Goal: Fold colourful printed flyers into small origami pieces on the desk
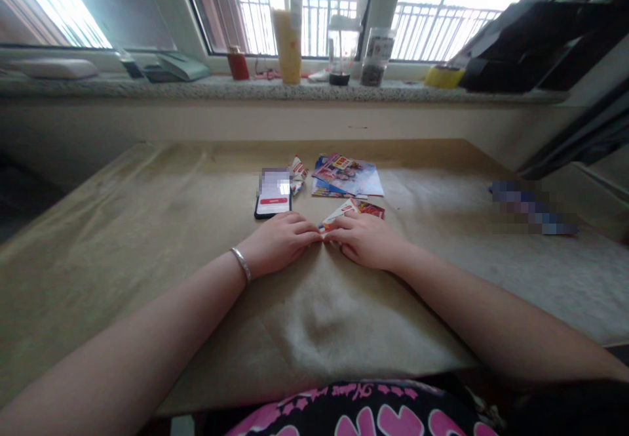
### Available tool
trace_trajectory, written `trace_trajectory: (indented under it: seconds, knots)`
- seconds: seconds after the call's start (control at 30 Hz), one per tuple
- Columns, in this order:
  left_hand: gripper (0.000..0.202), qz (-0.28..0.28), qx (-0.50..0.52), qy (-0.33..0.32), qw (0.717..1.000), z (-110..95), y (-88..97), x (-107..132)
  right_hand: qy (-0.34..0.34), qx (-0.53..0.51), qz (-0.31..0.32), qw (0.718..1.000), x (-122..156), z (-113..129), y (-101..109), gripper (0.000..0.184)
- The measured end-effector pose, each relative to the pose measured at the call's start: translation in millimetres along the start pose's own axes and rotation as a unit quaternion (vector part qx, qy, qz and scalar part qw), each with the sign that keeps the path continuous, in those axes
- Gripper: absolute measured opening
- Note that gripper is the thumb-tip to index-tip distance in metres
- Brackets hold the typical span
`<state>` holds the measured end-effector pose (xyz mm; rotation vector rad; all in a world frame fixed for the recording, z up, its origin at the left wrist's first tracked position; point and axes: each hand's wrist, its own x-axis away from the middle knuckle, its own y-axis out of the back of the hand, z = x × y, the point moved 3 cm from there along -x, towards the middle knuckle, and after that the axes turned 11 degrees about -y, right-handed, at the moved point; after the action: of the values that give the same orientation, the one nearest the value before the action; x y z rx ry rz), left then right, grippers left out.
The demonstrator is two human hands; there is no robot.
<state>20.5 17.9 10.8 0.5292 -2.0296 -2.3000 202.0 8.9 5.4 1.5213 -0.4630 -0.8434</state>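
A piece of colourful printed paper (369,209), with white, red and orange areas, lies partly under my right hand (368,238). The fingers of that hand are bent and pressed together on its near left corner. From the other side my left hand (280,242), with a silver bracelet at the wrist, meets the same corner with closed fingertips. My fingers hide part of the paper. Just beyond my left hand lies a phone (274,201) with a lit screen. A folded piece of printed paper (297,172) touches or nearly touches its right side.
Several printed sheets (350,175) are stacked beyond my hands. A tan cloth (147,226) covers the table. A blurred flat item (533,208) lies at the far right. The windowsill (196,88) holds a tall yellow drink cup (287,46), a red bottle (238,63) and clear containers.
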Motion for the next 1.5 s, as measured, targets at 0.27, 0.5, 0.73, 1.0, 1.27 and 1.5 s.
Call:
trace_trajectory:
  seconds: [0.27, 0.5, 0.73, 1.0, 1.27, 1.5]
  knots:
    - [0.026, 0.017, -0.004, -0.003, 1.0, -1.3, 0.9, 0.3, -0.015, 0.002, 0.025, 1.0, 2.8, -8.5, 4.4, 0.029]
    - [0.027, 0.018, -0.003, -0.013, 1.0, -1.1, 3.4, 1.5, -0.004, 0.008, 0.033, 0.999, 6.6, -14.2, 10.8, 0.031]
    - [0.027, 0.016, 0.01, -0.013, 1.0, 1.2, 3.8, 4.3, -0.014, 0.019, 0.042, 0.999, 11.0, -16.8, 17.5, 0.028]
    - [0.027, 0.015, 0.0, -0.011, 1.0, 3.0, 7.3, 7.0, -0.005, 0.017, 0.031, 0.999, 17.5, -23.1, 19.2, 0.026]
    - [0.027, 0.027, -0.001, -0.011, 1.0, 6.0, 7.1, 9.8, 0.009, 0.067, 0.031, 0.997, 11.0, -22.4, 12.3, 0.024]
    - [0.025, 0.018, 0.0, -0.012, 1.0, 5.8, 8.5, 10.3, -0.016, 0.032, 0.03, 0.999, 12.9, -26.1, 12.4, 0.026]
